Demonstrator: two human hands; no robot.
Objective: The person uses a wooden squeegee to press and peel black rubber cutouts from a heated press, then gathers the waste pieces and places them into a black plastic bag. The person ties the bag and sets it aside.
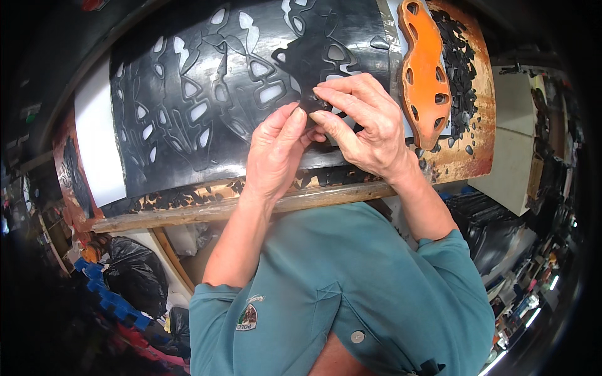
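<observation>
Over the middle of the table, both my hands pinch a black die-cut piece [308, 62] with holes in it, which looks like rubber or foam sheet. My left hand [276, 147] grips its near end between thumb and fingers. Close beside, my right hand [373, 128] also has thumb and fingertips closed on that end. Beneath lies a large glossy black sheet [147, 178], cut with several long outlines and openings where white shows through. An orange cutting die [423, 53], long and wavy with oval holes, rests to the right of my right hand.
Small black scraps [461, 69] are heaped on the brown board [481, 150] beyond the die. A white sheet [97, 135] sticks out at the left. Along the near edge runs a wooden bar [219, 216]. A black plastic bag [137, 272] stands low at the left.
</observation>
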